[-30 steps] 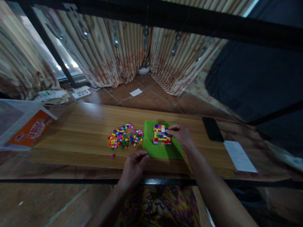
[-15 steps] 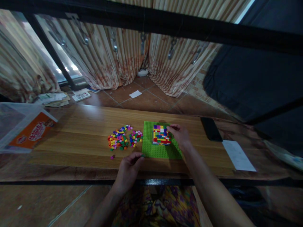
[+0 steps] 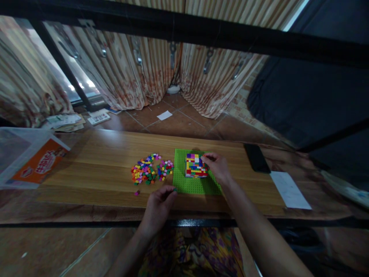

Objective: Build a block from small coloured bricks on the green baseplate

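Observation:
A block built of many-coloured toy bricks (image 3: 196,167) stands on a green studded baseplate (image 3: 180,175). My right hand (image 3: 216,165) is at the block's upper right corner, thumb and fingers pinched together there; whatever they may hold is too small to make out. Near the baseplate's front left corner, my left hand (image 3: 160,202) pinches a small dark green brick (image 3: 174,189) between thumb and forefinger. Left of the baseplate lies a heap of loose bricks (image 3: 144,170) in mixed colours, with a smaller group (image 3: 165,169) beside it. One magenta brick (image 3: 137,193) lies apart, closer to me.
On the wooden board (image 3: 100,169), a clear plastic box (image 3: 17,138) with an orange label stands at the far left. A black phone (image 3: 257,158) and a white paper sheet (image 3: 291,189) lie to the right. A dark metal bar (image 3: 184,23) crosses above.
My right hand has shifted slightly left over the top of the brick block. My left hand stays almost in place, with the green brick still in its fingertips.

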### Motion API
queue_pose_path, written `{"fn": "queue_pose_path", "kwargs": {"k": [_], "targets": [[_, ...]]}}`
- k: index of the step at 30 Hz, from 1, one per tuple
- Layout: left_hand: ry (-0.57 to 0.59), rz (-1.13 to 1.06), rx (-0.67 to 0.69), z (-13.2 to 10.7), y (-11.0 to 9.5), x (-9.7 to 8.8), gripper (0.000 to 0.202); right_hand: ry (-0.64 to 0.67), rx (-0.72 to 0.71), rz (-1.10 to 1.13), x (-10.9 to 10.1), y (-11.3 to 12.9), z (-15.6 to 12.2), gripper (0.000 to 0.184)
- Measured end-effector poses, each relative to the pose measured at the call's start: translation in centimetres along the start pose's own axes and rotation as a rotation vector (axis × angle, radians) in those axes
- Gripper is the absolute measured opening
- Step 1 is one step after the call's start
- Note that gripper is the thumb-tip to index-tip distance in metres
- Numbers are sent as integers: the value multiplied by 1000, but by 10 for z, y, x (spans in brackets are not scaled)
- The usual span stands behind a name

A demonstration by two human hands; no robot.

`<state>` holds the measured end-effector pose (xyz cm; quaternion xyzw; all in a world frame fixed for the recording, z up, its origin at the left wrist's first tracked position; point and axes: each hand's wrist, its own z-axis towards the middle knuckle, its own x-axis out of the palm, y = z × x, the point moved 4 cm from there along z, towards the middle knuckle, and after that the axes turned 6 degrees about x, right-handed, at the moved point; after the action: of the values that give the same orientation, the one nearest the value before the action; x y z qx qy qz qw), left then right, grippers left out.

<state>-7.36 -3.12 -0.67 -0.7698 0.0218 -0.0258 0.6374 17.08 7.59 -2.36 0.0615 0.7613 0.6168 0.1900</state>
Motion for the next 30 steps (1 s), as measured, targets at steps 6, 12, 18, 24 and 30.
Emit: {"fn": "queue_pose_path", "kwargs": {"k": [6,12,18,24,30], "targets": [[-112,95,84,-1,-9,-30,27,-68,50,151,-6,3,-10,44],[-382,349,153,-3,-10,-99,32,-181,-154,111,-11,32,-48,27],[-464,908,230,-17,3,-124,26,159,-345,-143,40,48,-103,17],[-400,1129,209,-23,14,-108,26,354,-482,-444,108,41,-114,17],[-331,1206,229,-19,17,-93,27,344,-514,-666,148,39,-89,18]]}}
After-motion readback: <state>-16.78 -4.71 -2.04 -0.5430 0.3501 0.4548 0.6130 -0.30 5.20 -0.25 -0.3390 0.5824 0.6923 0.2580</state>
